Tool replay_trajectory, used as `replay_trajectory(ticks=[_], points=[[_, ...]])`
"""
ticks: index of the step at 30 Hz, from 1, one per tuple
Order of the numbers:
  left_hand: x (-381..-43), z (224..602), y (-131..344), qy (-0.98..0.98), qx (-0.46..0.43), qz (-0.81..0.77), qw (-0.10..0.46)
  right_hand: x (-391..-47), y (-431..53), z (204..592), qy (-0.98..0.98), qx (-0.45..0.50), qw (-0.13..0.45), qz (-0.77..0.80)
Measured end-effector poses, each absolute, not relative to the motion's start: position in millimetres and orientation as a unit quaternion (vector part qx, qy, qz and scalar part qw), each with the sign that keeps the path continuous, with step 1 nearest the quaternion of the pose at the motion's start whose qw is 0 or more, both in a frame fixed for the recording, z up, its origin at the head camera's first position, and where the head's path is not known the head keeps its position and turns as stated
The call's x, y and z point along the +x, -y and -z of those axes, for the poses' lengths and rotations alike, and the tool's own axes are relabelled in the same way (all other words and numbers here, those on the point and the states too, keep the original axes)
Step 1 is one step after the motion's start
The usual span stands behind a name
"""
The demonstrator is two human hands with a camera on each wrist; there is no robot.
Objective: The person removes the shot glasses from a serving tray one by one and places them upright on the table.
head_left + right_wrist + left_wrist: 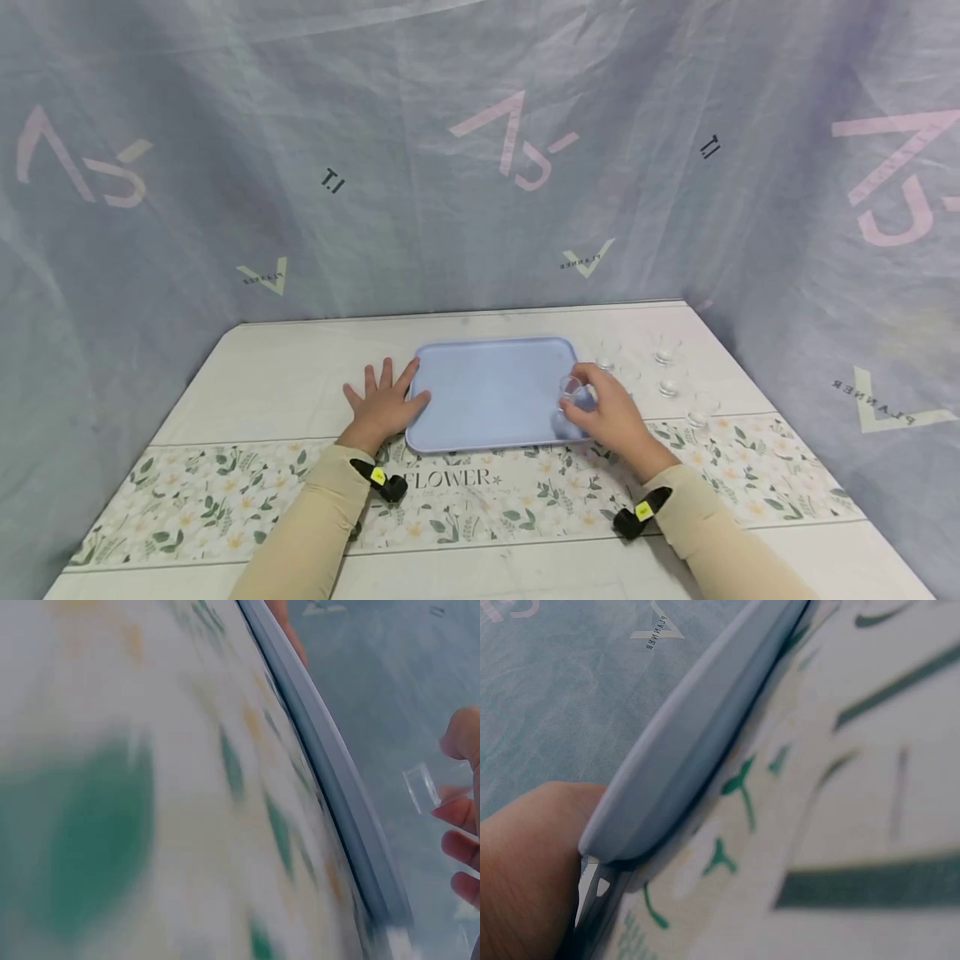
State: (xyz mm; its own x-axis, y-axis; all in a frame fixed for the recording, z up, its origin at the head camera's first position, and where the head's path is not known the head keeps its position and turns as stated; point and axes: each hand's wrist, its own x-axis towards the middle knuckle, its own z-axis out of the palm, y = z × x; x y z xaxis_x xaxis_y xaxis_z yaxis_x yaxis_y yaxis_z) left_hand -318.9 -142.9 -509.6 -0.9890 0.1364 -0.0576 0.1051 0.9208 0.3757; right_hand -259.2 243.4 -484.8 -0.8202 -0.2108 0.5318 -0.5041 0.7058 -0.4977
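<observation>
A light blue rectangular tray (487, 400) lies on the table, its rim (682, 712) close beside my left hand in the left wrist view. My left hand (384, 408) has its fingers spread, with the thumb and index finger over the tray's left edge. Above the tray's right part, my right hand (607, 408) pinches a small clear cup (570, 388) between thumb and fingers. In the right wrist view the cup (421, 787) shows as a transparent shape at the fingertips (454, 814).
Several more small clear cups stand on the table right of the tray, including a rear cup (664, 350), a middle cup (670, 383) and a front cup (701, 410). A floral band (480, 508) crosses the white tablecloth. Grey fabric (420, 208) encloses the back and sides.
</observation>
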Motion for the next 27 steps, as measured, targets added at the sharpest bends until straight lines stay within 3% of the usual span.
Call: replay_trajectory(ticks=[7,13,23,27], points=[[-315.1,507.4,142.0,-0.979,0.065,-0.192,0.035,-245.1,-292.6,490.8,0.900,0.148,0.252,-0.323],[-313.4,502.5,140.9,-0.980,0.060,-0.188,0.037,-232.1,-322.2,495.4,0.911,0.094,0.238,-0.323],[-314.4,503.5,140.5,-0.979,0.059,-0.190,0.036,-224.1,-339.0,499.6,0.921,0.077,0.232,-0.303],[-313.5,500.9,140.5,-0.979,0.061,-0.190,0.035,-225.2,-341.2,499.7,0.936,0.074,0.195,-0.284]])
